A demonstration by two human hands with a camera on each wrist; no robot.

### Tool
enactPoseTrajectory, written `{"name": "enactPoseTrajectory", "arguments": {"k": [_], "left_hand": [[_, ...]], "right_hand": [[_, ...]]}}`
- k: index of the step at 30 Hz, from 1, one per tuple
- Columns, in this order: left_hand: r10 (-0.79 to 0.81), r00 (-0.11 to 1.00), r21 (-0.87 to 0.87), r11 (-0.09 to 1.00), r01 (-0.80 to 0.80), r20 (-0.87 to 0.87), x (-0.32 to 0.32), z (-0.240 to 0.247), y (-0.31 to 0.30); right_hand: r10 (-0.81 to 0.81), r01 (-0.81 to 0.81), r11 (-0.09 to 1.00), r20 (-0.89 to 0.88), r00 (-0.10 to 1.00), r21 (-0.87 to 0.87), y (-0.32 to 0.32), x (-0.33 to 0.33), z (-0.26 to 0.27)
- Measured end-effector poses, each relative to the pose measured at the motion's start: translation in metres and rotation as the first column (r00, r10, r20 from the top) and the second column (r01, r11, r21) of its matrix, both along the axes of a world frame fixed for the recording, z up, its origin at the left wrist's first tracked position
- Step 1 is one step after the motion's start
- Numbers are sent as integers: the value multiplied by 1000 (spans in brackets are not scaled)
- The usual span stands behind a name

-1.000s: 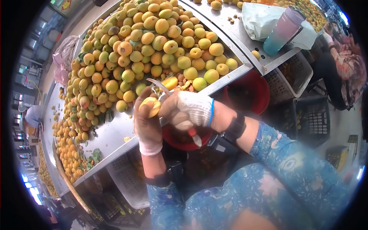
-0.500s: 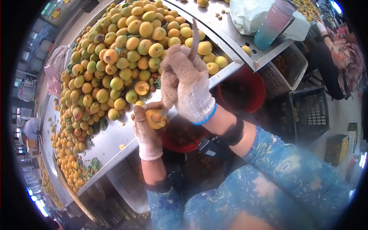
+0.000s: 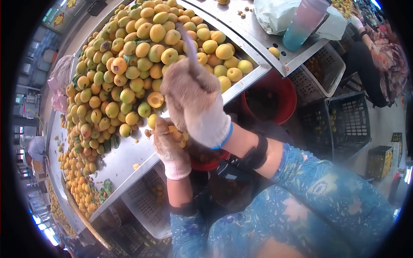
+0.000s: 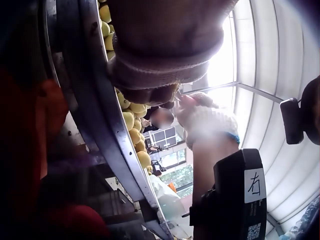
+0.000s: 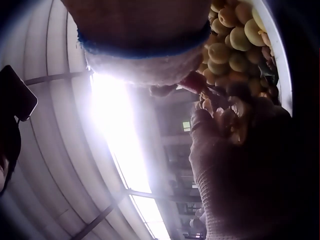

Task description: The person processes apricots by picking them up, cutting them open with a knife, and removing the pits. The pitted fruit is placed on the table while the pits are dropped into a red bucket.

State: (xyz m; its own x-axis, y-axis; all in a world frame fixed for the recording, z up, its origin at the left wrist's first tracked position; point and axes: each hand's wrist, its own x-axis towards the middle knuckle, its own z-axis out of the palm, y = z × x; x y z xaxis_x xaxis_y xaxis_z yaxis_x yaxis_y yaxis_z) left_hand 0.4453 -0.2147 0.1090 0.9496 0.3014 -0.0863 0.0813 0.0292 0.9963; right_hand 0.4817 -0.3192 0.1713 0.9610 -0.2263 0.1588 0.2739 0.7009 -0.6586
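My gloved left hand (image 3: 168, 148) holds a cut-open apricot (image 3: 177, 136) at the table's front edge. Its orange flesh shows in the right wrist view, the cut apricot (image 5: 234, 120) lying in the fingers. The gloved right hand (image 3: 195, 103) grips a knife whose curved blade (image 3: 188, 43) points up and away, blurred. Below that fist, the knife's red handle end (image 5: 192, 81) comes close to the fruit. A small brown piece (image 3: 148, 133) shows beside the left fingers. One apricot half (image 3: 155, 99) lies cut side up on the pile.
A big heap of apricots (image 3: 112, 81) covers the metal table (image 3: 122, 157). Red buckets (image 3: 288, 96) stand below its edge. Crates (image 3: 348, 124) and another person (image 3: 383, 64) are to the right. A bottle (image 3: 303, 23) stands by a white bag (image 3: 273, 15).
The right hand rose from beside the fruit, its blade swinging upright, then moved left over the left hand. An apricot half now lies on the pile. The left hand keeps its hold.
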Motion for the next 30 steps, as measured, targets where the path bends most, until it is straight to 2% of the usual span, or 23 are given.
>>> {"name": "enactPoseTrajectory", "arguments": {"k": [2, 3, 5, 6, 7, 8, 9, 10, 11, 12, 13, 14, 15, 17, 18, 20, 21, 22, 23, 24, 26, 28, 30], "left_hand": [[-75, 993, -279, 959, 47, -89, -3, 1, 5], [-69, 994, -275, 961, 42, -90, -4, 0, 7], [-143, 985, 171, 977, 125, 101, -6, -4, 9], [-208, 962, 390, 912, 125, 177, -6, -4, 9], [-339, 876, 758, 650, -46, 344, -2, -1, 8], [-335, 878, 758, 651, -48, 343, 1, -11, 13], [-231, 952, 349, 925, 150, 201, 5, -29, 23], [-210, 978, -176, 962, 209, 13, 9, -33, 24], [-134, 973, 114, 987, 114, 185, 10, -39, 12], [-138, 973, 114, 986, 118, 184, 13, -31, 9], [-77, 996, -346, 937, 53, -55, 15, -16, 7], [-122, 948, -704, 698, -129, -294, 17, -8, 5], [-123, 948, -705, 698, -128, -294, 17, -10, 9], [-110, 954, -618, 781, -90, -277, 17, -18, 20], [-112, 954, -617, 782, -87, -278, 17, -15, 19], [3, 1000, -295, 956, -11, -28, 18, -8, 14], [-10, 1000, -412, 911, -1, -24, 21, -9, 23], [-13, 1000, -411, 911, 2, -24, 22, -10, 25], [60, 998, -322, 945, -49, 25, 24, -10, 27], [127, 988, -231, 967, -105, 83, 26, -5, 26], [197, 971, -185, 968, -171, 132, 31, -3, 38], [196, 971, 73, 976, -207, 137, 33, -2, 56], [211, 977, 239, 947, -214, 39, 34, 9, 73]], "right_hand": [[123, -88, 972, -154, 980, 219, -6, 7, -1], [150, -104, 968, -195, 969, 230, -7, 9, -4], [180, -123, 963, -234, 955, 240, -8, 13, -10], [228, -145, 943, -262, 938, 301, -8, 15, -14], [277, -164, 918, -289, 917, 361, -8, 17, -18], [281, -167, 918, -290, 915, 360, -9, 19, -20], [377, -200, 843, -285, 881, 499, -11, 20, -22], [468, -219, 748, -263, 844, 626, -12, 22, -23], [469, -182, 749, -316, 824, 636, -12, 26, -25], [466, -178, 750, -318, 826, 637, -11, 29, -28], [431, -133, 770, -356, 829, 624, -9, 31, -31], [396, -88, 788, -393, 830, 609, -9, 33, -34], [396, -88, 789, -393, 830, 608, -11, 35, -34], [376, -92, 814, -398, 837, 574, -13, 37, -35], [374, -90, 813, -398, 838, 575, -14, 38, -35], [342, -68, 825, -400, 851, 561, -15, 38, -34], [339, -66, 825, -400, 851, 561, -16, 39, -31], [212, 8, 896, -444, 870, 444, -16, 39, -27], [79, 87, 944, -471, 878, 320, -16, 40, -23], [76, 92, 942, -471, 879, 324, -17, 40, -23], [-18, 94, 980, -389, 921, 176, -21, 42, -20], [-9, 95, 974, -382, 924, 206, -24, 40, -15], [-5, 87, 980, -415, 910, 180, -25, 40, -13]]}}
